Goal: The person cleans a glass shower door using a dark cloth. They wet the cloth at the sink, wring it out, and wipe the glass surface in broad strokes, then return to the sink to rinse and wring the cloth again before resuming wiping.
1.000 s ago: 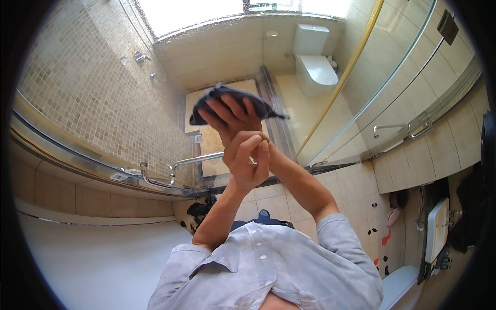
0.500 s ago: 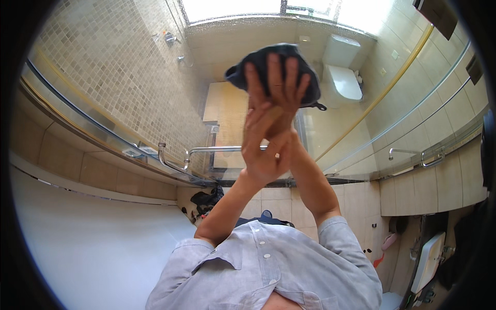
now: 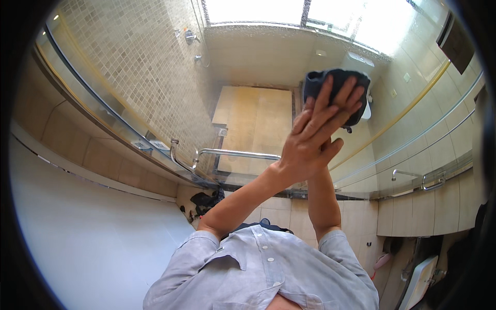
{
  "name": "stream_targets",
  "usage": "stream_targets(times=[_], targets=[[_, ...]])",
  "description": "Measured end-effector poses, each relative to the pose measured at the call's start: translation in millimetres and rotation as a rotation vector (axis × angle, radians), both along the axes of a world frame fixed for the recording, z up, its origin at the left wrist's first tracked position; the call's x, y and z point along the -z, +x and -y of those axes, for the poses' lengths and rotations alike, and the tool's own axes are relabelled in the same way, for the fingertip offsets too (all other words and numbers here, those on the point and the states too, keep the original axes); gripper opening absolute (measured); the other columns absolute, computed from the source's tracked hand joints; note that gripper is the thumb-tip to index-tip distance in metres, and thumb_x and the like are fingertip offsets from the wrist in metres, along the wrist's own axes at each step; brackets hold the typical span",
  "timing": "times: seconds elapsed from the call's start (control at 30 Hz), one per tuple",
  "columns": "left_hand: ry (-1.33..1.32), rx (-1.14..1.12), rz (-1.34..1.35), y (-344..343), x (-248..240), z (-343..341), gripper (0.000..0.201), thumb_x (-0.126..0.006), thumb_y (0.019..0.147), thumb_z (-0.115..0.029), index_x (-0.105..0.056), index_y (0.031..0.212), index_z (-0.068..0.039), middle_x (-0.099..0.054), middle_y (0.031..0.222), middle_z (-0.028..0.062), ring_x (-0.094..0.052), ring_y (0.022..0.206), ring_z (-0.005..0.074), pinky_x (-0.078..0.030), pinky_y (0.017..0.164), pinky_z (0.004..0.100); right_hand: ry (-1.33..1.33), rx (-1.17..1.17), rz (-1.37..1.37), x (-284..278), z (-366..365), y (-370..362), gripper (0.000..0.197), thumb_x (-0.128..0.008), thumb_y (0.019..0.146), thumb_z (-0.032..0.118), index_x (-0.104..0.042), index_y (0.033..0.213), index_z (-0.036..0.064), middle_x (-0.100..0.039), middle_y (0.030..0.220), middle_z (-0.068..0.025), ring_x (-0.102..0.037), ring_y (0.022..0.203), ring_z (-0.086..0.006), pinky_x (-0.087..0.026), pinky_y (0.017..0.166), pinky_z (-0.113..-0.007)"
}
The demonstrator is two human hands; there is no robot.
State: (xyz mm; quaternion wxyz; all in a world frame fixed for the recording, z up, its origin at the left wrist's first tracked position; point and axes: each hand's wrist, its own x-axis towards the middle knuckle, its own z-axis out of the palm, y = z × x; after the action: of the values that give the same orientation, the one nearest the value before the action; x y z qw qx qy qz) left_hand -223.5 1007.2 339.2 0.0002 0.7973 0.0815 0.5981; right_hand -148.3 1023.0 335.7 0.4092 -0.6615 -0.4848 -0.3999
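Observation:
A dark navy cloth (image 3: 338,78) is spread against the clear glass panel in front of me, right of the middle. My right hand (image 3: 347,94) presses it there, fingers stretched over its face. Across the back of that hand lies my left hand (image 3: 304,149), its fingers extended and apart from the cloth's main part. The left hand hides much of the right palm and wrist. A small loop hangs from the cloth's lower edge.
A bent metal handle bar (image 3: 240,153) crosses the glass at lower left; another handle (image 3: 433,181) is at the right. Beyond the glass are a yellowish floor panel (image 3: 253,116), a shower valve (image 3: 190,36) and a white toilet (image 3: 360,59). A white surface (image 3: 98,232) lies at left.
Both hands have moved right together with the cloth, and slightly lower in the picture. My left hand has slid further up over the right hand. The view has shifted too.

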Motion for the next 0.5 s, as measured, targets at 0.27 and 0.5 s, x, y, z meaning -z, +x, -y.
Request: stream_targets(times=[0.27,0.5], targets=[[-0.104,-0.379,0.326,-80.4,14.6,-37.1,0.01,-0.055,0.083,-0.002,-0.061,0.09,-0.001,-0.051,0.138,0.0304,-0.045,0.131,0.05,-0.037,0.109,0.055,-0.273,-0.291,0.36,-25.3,-44.3,-110.3,0.059,-0.039,0.096,0.017,-0.037,0.154,0.0277,-0.025,0.165,0.0033,-0.018,0.153,-0.0216,-0.003,0.124,-0.051],[-0.262,-0.369,0.235,-74.5,94.4,-12.5,0.012,-0.055,0.082,-0.001,-0.064,0.088,-0.004,-0.045,0.144,0.0275,-0.039,0.136,0.0476,-0.033,0.111,0.0532,-0.474,-0.162,0.504,46.2,-21.5,-96.8,0.06,-0.041,0.096,0.027,-0.031,0.156,0.0319,-0.02,0.166,0.0049,-0.014,0.154,-0.0202,-0.005,0.124,-0.048]])
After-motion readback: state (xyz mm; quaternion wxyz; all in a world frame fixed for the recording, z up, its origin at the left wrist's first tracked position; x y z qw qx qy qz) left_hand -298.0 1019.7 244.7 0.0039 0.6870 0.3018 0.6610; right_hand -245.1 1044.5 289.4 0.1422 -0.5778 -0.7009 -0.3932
